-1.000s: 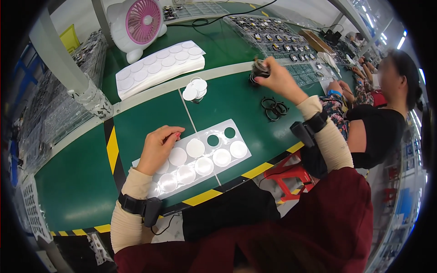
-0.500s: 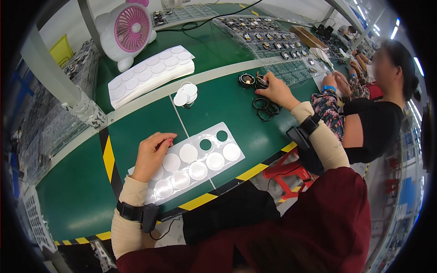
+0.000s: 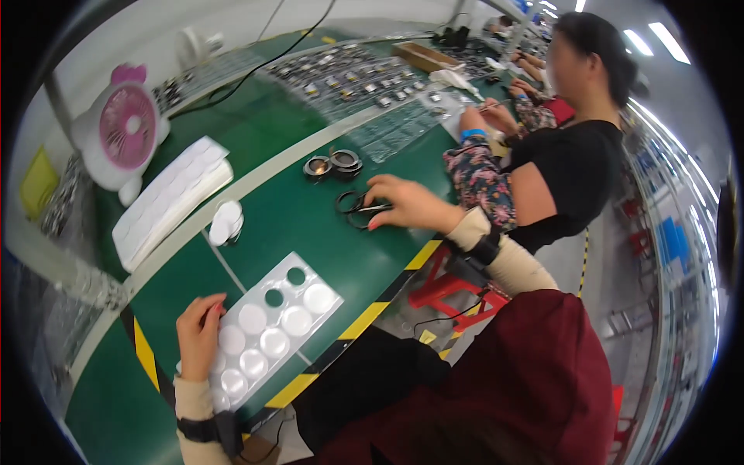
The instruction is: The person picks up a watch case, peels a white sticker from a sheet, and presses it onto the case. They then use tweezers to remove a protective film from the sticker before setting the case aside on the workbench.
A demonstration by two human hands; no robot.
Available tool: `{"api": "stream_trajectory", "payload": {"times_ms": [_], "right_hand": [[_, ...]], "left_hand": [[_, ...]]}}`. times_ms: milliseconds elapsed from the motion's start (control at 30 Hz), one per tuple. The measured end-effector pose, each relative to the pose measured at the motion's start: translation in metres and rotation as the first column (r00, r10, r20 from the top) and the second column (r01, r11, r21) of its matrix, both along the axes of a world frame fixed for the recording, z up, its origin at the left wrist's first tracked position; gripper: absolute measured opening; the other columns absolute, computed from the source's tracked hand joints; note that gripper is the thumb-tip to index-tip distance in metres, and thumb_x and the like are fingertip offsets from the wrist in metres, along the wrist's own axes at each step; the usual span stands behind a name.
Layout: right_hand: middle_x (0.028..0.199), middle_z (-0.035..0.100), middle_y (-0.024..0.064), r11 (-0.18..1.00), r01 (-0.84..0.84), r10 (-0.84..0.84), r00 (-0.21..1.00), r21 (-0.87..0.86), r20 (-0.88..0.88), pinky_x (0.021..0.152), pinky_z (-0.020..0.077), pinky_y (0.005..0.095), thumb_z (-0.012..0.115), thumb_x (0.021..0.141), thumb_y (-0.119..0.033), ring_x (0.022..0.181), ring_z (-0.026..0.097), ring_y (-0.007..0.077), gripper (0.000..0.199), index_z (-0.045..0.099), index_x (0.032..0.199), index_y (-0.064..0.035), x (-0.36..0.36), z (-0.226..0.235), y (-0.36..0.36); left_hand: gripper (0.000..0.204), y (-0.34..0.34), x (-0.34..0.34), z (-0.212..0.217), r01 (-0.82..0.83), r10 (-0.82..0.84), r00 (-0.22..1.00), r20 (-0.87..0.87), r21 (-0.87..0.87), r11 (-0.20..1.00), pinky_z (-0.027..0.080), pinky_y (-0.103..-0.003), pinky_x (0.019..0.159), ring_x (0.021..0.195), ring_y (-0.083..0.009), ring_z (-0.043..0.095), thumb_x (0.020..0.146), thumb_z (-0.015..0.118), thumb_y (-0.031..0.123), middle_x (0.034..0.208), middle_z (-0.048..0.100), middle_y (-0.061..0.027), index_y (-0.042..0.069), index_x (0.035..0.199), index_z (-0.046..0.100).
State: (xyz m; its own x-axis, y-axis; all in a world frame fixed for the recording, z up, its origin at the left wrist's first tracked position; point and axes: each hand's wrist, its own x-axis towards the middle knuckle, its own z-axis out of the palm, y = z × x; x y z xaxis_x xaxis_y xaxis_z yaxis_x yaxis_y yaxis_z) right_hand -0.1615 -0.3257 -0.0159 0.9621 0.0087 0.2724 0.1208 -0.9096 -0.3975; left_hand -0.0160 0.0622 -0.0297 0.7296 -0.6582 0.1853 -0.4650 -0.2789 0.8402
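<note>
My left hand (image 3: 200, 335) rests over the left end of a sheet (image 3: 273, 298) of round white stickers, its fingers curled together with nothing visible in them. Two sticker places at the sheet's far right end are bare holes showing green. Farther right, my right hand (image 3: 404, 204) has thumb and fingers closed about the edge of one of several black rings (image 3: 346, 202) on the table; motion blurs it a little. Just beyond lie two round watch-like cases (image 3: 318, 167). A small pile of loose white discs (image 3: 226, 222) sits above the sticker sheet.
A stack of sticker sheets (image 3: 167, 203) lies at the far left beside a white and pink fan (image 3: 128, 128). Clear plastic trays (image 3: 391, 132) and many small parts (image 3: 341, 74) fill the back. A co-worker (image 3: 589, 155) sits at right. A striped edge (image 3: 364, 319) borders the green table.
My right hand has moved from the watch-like cases down to the black rings. The whole view has swung to the right. My left hand stays by the sticker sheet.
</note>
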Motion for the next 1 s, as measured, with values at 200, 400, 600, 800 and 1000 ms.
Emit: {"api": "stream_trajectory", "payload": {"times_ms": [200, 400, 600, 800, 1000], "right_hand": [[0.101, 0.053, 0.0098, 0.995, 0.090, -0.089, 0.996, 0.053, -0.031, 0.070, 0.0467, 0.0375, 0.068, 0.073, -0.028, 0.081, 0.058, 0.0307, 0.029, 0.057, 0.091, -0.0081, -0.015, -0.013, 0.010], [0.098, 0.053, 0.0096, 0.995, 0.062, -0.060, 0.998, 0.073, -0.037, 0.067, 0.0462, 0.0376, 0.067, 0.074, -0.026, 0.077, 0.057, 0.0304, 0.026, 0.057, 0.088, -0.0065, -0.022, -0.011, 0.009], [0.094, 0.054, 0.0090, 0.991, 0.075, -0.074, 0.997, 0.113, -0.013, 0.065, 0.0453, 0.0368, 0.069, 0.074, -0.027, 0.075, 0.057, 0.0304, 0.026, 0.056, 0.083, -0.0055, -0.028, -0.012, 0.014], [0.085, 0.054, 0.0094, 0.967, 0.094, -0.114, 0.991, 0.237, 0.075, 0.062, 0.0433, 0.0350, 0.070, 0.073, -0.029, 0.071, 0.055, 0.0276, 0.030, 0.055, 0.080, -0.0037, -0.031, -0.020, 0.007], [0.080, 0.055, 0.0072, 0.927, 0.136, -0.193, 0.972, 0.350, 0.133, 0.062, 0.0426, 0.0275, 0.069, 0.076, -0.030, 0.068, 0.052, 0.0159, 0.033, 0.055, 0.077, -0.0008, -0.027, -0.016, 0.007]], "left_hand": [[0.015, -0.007, -0.003, -0.003, -0.039, 0.037, 0.996, -0.086, -0.020, 0.999, 0.038, -0.020, 0.051, 0.057, -0.0084, 0.048, 0.082, 0.052, -0.002, 0.070, 0.055, -0.0041, -0.001, 0.092, 0.063], [0.015, -0.006, -0.001, -0.004, -0.028, 0.025, 0.996, -0.089, -0.028, 0.999, 0.038, -0.019, 0.051, 0.057, -0.0072, 0.048, 0.083, 0.051, -0.002, 0.072, 0.056, -0.0032, -0.001, 0.092, 0.063], [0.015, -0.003, 0.002, -0.007, -0.008, 0.006, 0.996, -0.086, -0.027, 1.000, 0.038, -0.017, 0.052, 0.058, -0.0057, 0.048, 0.085, 0.051, -0.001, 0.075, 0.056, -0.0024, 0.000, 0.095, 0.062], [0.013, -0.007, -0.001, -0.006, -0.029, 0.026, 0.996, -0.090, -0.034, 0.999, 0.038, -0.019, 0.051, 0.057, -0.0078, 0.049, 0.083, 0.052, -0.001, 0.070, 0.055, -0.0033, -0.001, 0.091, 0.063], [0.013, -0.005, -0.003, -0.004, -0.040, 0.037, 0.995, -0.090, -0.038, 0.998, 0.038, -0.020, 0.050, 0.056, -0.0081, 0.048, 0.083, 0.052, -0.001, 0.070, 0.055, -0.0036, 0.000, 0.091, 0.063]]}}
